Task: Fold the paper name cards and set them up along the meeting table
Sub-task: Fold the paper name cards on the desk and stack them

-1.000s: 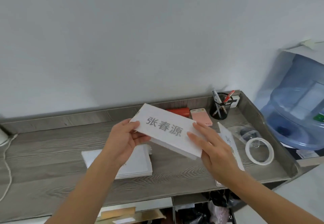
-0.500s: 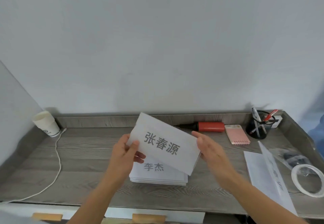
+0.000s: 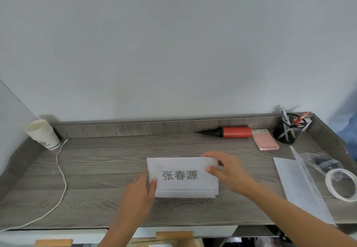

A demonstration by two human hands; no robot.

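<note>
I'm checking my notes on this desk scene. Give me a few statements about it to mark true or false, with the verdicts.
1. The left hand and right hand both hold the name card. True.
2. The paper cup stands at the right back corner of the desk. False: it stands at the left back corner.
3. The red pump lies along the desk's back edge. True.
4. The tape roll lies left of the name card. False: it lies far to its right.

White name card [image 3: 181, 175], grey printed characters, face up atop a stack of white cards [image 3: 185, 193]
</note>
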